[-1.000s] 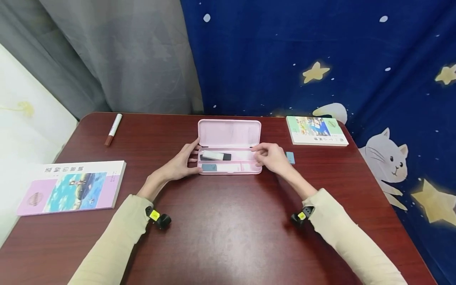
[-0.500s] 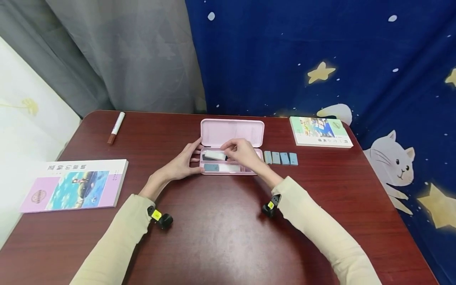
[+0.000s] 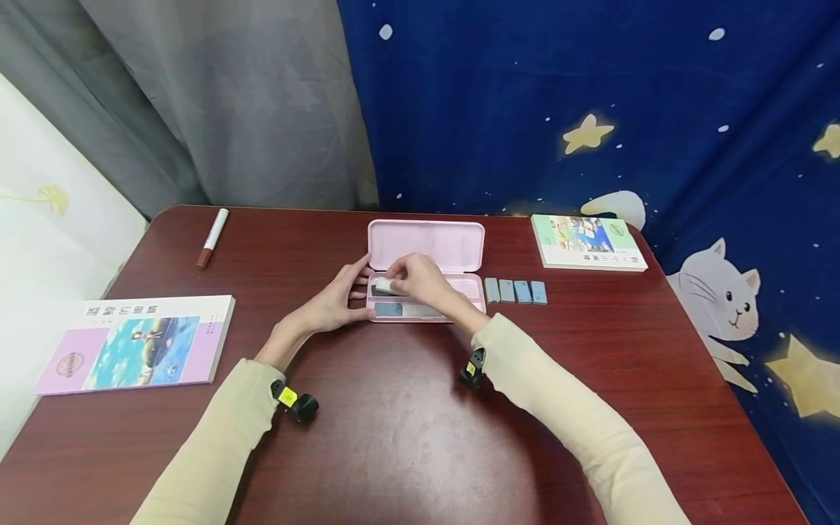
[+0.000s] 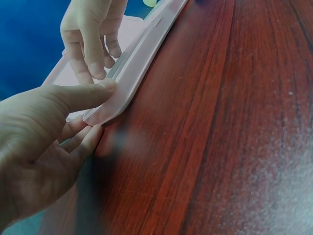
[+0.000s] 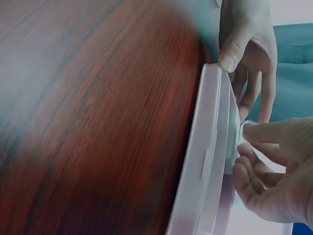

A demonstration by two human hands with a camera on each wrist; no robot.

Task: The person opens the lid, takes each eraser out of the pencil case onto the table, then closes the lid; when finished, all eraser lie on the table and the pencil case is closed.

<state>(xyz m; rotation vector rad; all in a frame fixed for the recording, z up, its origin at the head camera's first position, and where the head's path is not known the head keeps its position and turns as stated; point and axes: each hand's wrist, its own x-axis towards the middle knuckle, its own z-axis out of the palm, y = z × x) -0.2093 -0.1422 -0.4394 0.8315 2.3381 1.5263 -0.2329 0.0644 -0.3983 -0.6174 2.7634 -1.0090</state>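
Observation:
An open pink pencil case (image 3: 425, 245) lies at the back middle of the table, its lid tipped back. My left hand (image 3: 332, 300) holds its left end, the thumb on the front rim, as the left wrist view (image 4: 100, 95) also shows. My right hand (image 3: 425, 281) reaches into the rear compartment and pinches a white eraser (image 3: 383, 286) there, beside something dark partly hidden. In the front compartment lies a block with a blue-grey end (image 3: 388, 309) and a white part. In the right wrist view the right hand's curled fingers (image 5: 249, 178) partly cover the compartment.
Several small blue-grey blocks (image 3: 521, 292) stand in a row right of the case. A green-and-white book (image 3: 587, 243) lies at the back right, a purple-and-blue book (image 3: 141, 343) at the left. A white marker with a brown cap (image 3: 213, 235) lies at the back left.
My right hand has moved left from the case's right end to the white eraser inside. The row of small blocks is now uncovered. My left hand stays on the case.

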